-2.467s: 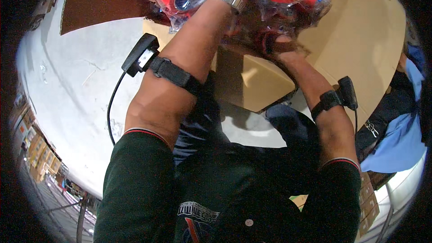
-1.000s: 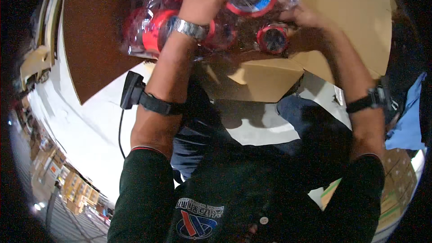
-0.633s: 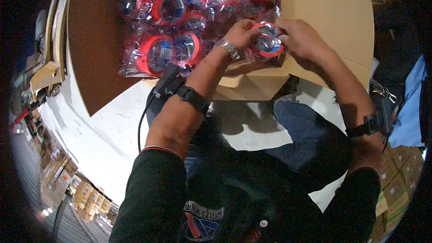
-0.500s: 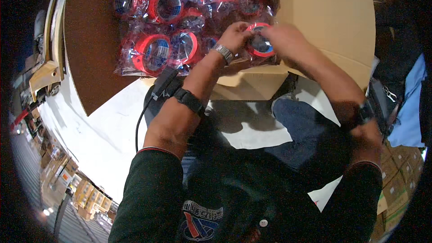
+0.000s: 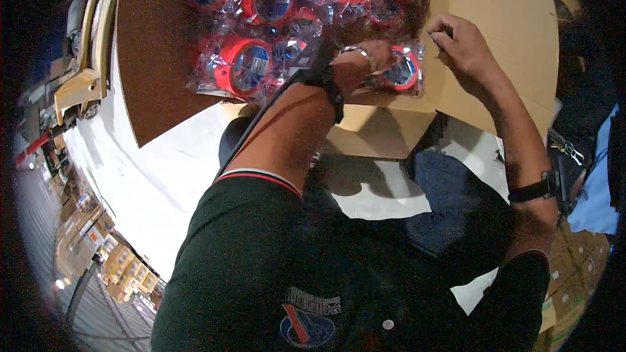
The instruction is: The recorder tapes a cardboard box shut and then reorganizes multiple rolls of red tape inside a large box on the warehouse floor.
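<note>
My left hand (image 5: 377, 56) reaches into the cardboard box (image 5: 385, 132) and is at the left edge of a red ring-shaped piece (image 5: 400, 73) in clear plastic wrap. Its fingers are closed against that edge, partly blurred and hidden. To the right of this piece, my right hand (image 5: 464, 47) is raised over the box's right flap. Its fingers are curled with thumb and forefinger close together; whatever is between them is too small to make out. More wrapped red rings with blue labels lie beside and behind, among them one at the near left (image 5: 242, 65) and another farther back (image 5: 268, 1).
The brown left flap (image 5: 156, 58) and the tan right flap (image 5: 508, 39) stand spread apart. A white surface (image 5: 150, 176) lies below and left. Wooden framing (image 5: 81, 91) stands at the far left. Stacked cartons (image 5: 127, 274) show at lower left, light blue cloth (image 5: 593, 182) at right.
My right hand has come off the wrapped red ring and moved right, its fingers curled. The left hand stays at the ring, its forearm swung rightward. The whole view has shifted somewhat.
</note>
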A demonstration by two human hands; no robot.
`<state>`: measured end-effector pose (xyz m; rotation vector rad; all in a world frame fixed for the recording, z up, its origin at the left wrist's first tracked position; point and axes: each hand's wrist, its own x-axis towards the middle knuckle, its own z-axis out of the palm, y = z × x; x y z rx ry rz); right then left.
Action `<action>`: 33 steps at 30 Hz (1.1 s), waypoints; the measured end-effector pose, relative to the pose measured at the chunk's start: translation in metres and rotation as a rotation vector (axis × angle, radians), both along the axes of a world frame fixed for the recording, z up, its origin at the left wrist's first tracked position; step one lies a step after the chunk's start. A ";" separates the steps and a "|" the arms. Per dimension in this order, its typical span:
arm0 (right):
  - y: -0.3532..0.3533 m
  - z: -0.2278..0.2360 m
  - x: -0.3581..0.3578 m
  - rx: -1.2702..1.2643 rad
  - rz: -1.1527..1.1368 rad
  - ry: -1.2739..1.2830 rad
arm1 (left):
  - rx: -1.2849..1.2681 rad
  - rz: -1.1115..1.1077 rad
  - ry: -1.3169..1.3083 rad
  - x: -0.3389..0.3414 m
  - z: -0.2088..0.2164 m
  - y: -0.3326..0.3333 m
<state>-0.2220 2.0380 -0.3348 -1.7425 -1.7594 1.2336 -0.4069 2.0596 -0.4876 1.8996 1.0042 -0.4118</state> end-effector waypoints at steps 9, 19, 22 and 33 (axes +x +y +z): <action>0.007 -0.004 0.002 -0.066 -0.088 0.094 | 0.177 0.337 -0.081 0.016 0.007 -0.048; 0.011 -0.010 0.013 0.173 0.045 0.094 | 0.081 -0.528 0.309 -0.066 0.100 0.012; 0.008 -0.004 0.006 0.063 0.043 0.045 | 0.124 -0.882 0.364 -0.086 0.085 0.017; 0.008 0.010 -0.003 -0.007 0.082 0.100 | 0.127 -0.456 0.185 -0.103 0.092 0.061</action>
